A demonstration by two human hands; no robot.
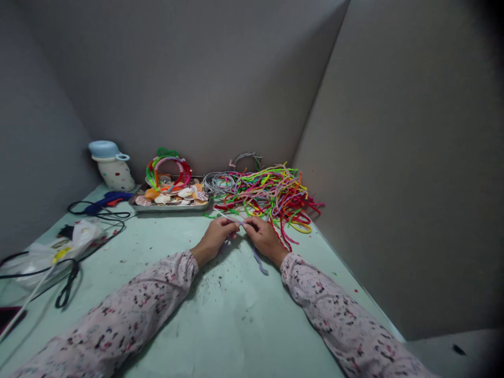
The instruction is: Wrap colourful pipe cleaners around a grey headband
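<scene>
Left hand (pixel 216 237) and right hand (pixel 264 237) pinch a lilac pipe cleaner (pixel 260 264) at mid-frame.
Fingertips meet on it just above the counter (pixel 236 320), in front of the bright pile (pixel 271 193). It looks light, fuzzy and easily bent, so it is best gripped close beside the bend.

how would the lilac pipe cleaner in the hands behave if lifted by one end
Probably very light: the lilac pipe cleaner is thin, and the left hand and right hand hold it by a pinch alone. Likely bendy yet shape-holding: its free tail curves below the hands, and strands in the coloured pile keep their kinks.
</scene>
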